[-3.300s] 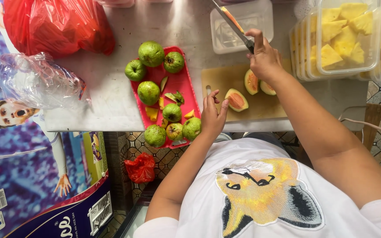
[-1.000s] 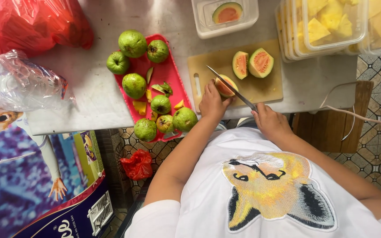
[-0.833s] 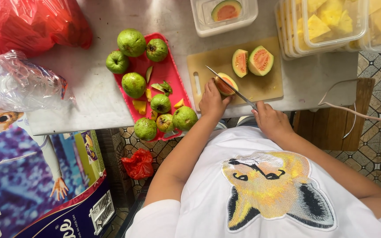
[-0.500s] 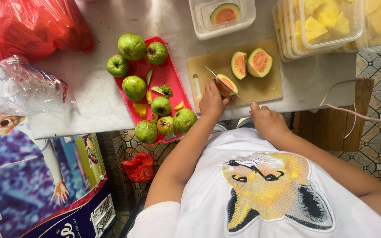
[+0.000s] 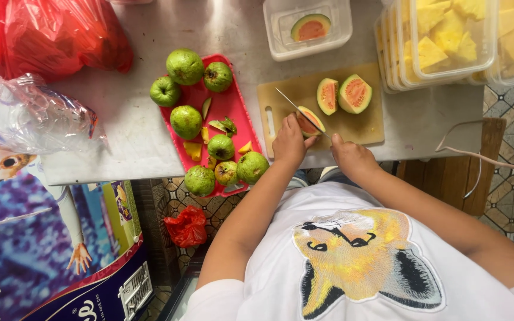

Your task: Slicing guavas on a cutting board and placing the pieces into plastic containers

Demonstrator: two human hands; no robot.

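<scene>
Guava piece (image 5: 309, 121) on cutting board (image 5: 364, 128), steadied under left hand (image 5: 290, 142) | right hand (image 5: 352, 157) grips knife (image 5: 301, 112), blade now lower into the flesh than a second ago | cut underway

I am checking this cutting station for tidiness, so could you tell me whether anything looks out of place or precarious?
Yes: the red tray overhangs the counter's near edge, with a guava sitting at that overhang. A red bag lies on the floor below. Otherwise the left hand steadies a guava piece on the board.
</scene>
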